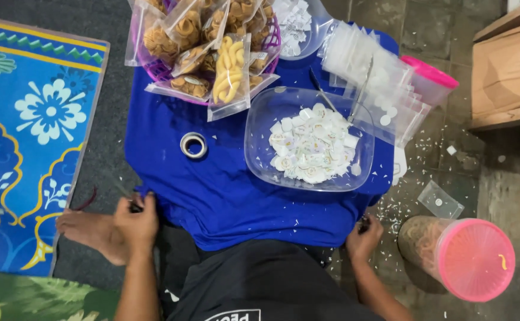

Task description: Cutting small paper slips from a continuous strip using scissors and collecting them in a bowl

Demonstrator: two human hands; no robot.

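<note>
Head view, looking straight down. Left hand point(135, 223) clenched on the near left edge of the blue cloth point(224, 196), fingers curled over the hem; beside the knuckles, a dark thin object, too small to tell. Right hand point(364, 236) pinching the cloth's near right corner, fist closed around the fabric. Cloth spread flat between both grips, seemingly pulled taut as a work surface over the floor. Ahead of the left grip, a tape roll point(193, 144) lying flat on the cloth. Ahead of the right grip, a clear plastic tray point(260, 119) heaped with small white labels point(313, 144), likely kept within easy reach. Farther off, a pink basket point(272, 40) of bagged snacks point(230, 68). Just right of the right grip, off the cloth, a pink-lidded jar point(474, 258) lying tipped on the tiles.
</note>
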